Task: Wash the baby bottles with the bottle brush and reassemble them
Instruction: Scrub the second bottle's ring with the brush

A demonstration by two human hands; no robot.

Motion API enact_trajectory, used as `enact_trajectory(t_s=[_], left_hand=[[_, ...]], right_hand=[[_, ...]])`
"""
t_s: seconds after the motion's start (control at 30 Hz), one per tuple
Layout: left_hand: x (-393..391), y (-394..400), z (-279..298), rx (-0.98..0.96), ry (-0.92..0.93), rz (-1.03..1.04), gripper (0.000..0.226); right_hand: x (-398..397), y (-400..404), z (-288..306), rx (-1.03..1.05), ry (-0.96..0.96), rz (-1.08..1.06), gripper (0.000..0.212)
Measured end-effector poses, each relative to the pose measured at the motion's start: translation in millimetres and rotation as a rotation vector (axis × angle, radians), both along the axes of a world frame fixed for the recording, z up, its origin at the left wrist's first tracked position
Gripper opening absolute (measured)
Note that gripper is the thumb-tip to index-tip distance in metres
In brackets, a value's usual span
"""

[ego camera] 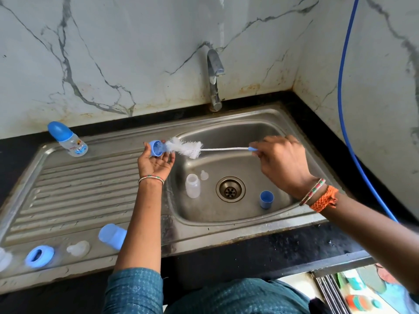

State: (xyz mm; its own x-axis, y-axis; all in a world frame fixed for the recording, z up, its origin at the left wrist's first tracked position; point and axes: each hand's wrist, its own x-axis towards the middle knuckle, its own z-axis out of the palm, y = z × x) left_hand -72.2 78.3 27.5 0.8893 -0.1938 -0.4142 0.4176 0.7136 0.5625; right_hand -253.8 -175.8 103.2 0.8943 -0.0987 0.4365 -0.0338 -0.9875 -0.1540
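Note:
My left hand holds a blue collar ring above the sink's left rim. My right hand grips the blue handle end of the white bottle brush, whose bristle tip pokes into the ring. In the steel basin lie a clear bottle body, a clear nipple and a blue cap. An assembled bottle with a blue cap stands at the far left of the drainboard. Near the front edge lie a blue cap, a clear nipple and a blue collar ring.
The tap stands behind the basin with no water running. The drain sits in the basin's middle. A blue hose runs down the right wall. The ribbed drainboard lies left of the basin, with black counter around it.

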Motion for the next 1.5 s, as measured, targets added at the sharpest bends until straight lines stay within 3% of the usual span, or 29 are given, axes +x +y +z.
enact_trajectory(t_s=[0.1,0.13,0.2,0.27,0.33,0.37,0.43,0.5,0.53,0.6,0.7,0.77,0.83,0.9,0.97,1.03,1.13,1.2,1.27,1.3,1.37,1.43,1.5], left_hand=[[-2,3,3,-0.080,-0.082,-0.034,0.044],[-1,4,4,-0.096,-0.098,-0.041,0.047],[1,6,5,-0.083,-0.112,-0.041,0.047],[2,6,6,-0.014,-0.122,-0.054,0.045],[1,6,7,0.026,-0.138,-0.087,0.047],[0,5,7,-0.001,-0.143,-0.091,0.047],[-2,4,9,-0.103,-0.156,-0.097,0.040],[-5,4,10,-0.152,-0.166,-0.112,0.041],[-5,5,10,-0.153,-0.178,-0.110,0.057],[-1,7,4,-0.134,-0.194,-0.108,0.091],[-2,6,2,-0.104,-0.195,-0.122,0.099],[-5,6,3,-0.086,-0.214,-0.149,0.088],[-8,6,4,-0.071,-0.245,-0.171,0.074],[-9,7,8,-0.068,-0.239,-0.162,0.084],[-8,8,11,-0.060,-0.233,-0.153,0.094],[-9,8,12,-0.057,-0.228,-0.157,0.097],[-9,8,10,-0.057,-0.230,-0.163,0.101],[-10,9,9,-0.080,-0.221,-0.167,0.094],[-11,9,8,-0.115,-0.199,-0.144,0.069],[-10,9,6,-0.113,-0.186,-0.130,0.055],[-7,8,2,-0.082,-0.180,-0.112,0.035],[-6,7,0,-0.064,-0.189,-0.098,0.031],[-5,7,0,-0.054,-0.189,-0.088,0.033]], right_hand=[[-1,-2,16,0.721,0.581,-0.064,0.034],[-1,-3,16,0.799,0.654,-0.051,0.037],[-2,-3,10,0.598,0.588,-0.032,0.031],[-4,-2,5,0.259,0.356,-0.095,0.016],[-3,0,6,0.173,0.231,-0.110,0.011],[-1,-3,10,0.304,0.325,-0.088,0.015],[-1,-4,17,0.828,0.733,-0.061,0.032],[-3,-3,20,1.038,0.948,-0.035,0.039],[-2,-3,19,1.006,0.928,0.000,0.036],[-1,-1,14,0.752,0.754,0.039,0.027],[1,-2,5,0.353,0.437,-0.038,0.024],[3,-3,6,0.360,0.337,-0.055,0.022],[5,-7,10,0.510,0.464,-0.041,0.027],[4,-6,15,0.626,0.610,-0.038,0.038],[2,-4,16,0.490,0.615,-0.071,0.036],[-1,2,15,0.259,0.500,-0.132,0.026],[-3,5,15,0.243,0.376,-0.151,0.022],[2,0,16,0.462,0.560,-0.108,0.027],[3,1,16,0.840,0.779,-0.084,0.043],[3,2,15,0.927,0.809,-0.080,0.047],[3,1,11,0.825,0.748,-0.060,0.046],[2,0,7,0.529,0.661,-0.078,0.039],[-3,2,9,0.387,0.535,-0.110,0.036]])
